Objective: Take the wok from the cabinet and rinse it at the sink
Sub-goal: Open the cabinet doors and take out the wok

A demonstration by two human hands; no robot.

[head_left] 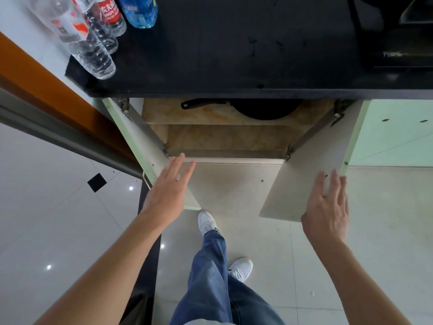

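Both cabinet doors stand open; the left hand (169, 187) and right hand (328, 202) are spread flat against them, the black wok (264, 110) resting far inside on the shelf.

Black wok (264, 111) on cabinet shelf (187, 113), handle pointing left.

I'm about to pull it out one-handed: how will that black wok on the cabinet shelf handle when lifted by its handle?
The wok is probably rigid and bowl-heavy, so it may tip away from its long handle. The rounded body could rock or slide on the smooth shelf. Both hands, left and right, are empty.
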